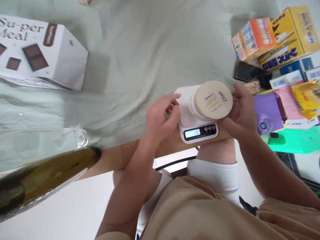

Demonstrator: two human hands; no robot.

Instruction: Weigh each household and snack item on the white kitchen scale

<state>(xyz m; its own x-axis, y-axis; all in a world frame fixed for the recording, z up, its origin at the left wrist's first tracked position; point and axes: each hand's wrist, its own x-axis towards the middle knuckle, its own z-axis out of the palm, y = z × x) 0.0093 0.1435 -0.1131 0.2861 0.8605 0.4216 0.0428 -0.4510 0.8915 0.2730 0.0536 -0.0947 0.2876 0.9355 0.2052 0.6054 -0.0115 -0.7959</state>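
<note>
A round cream Dove jar [212, 100] with a pale lid sits over the right part of a white kitchen scale [186, 110], its lid facing up. My right hand [240, 111] is at the jar's right side, thumb and fingers curved around its edge, with the fingertips partly hidden. My left hand [163, 115] is held at the scale's left edge. Its fingers are bent and apart from the thumb, with nothing between them. Along the scale's front is a lit display [192, 133] whose digits I cannot read.
A white Su-per Meal box [67, 60] stands at the left, with a green bottle [55, 173] in front. To the right are an orange box [255, 38], a yellow carton [290, 36], a purple pack [267, 111], a yellow packet [308, 98] and a green item [295, 140].
</note>
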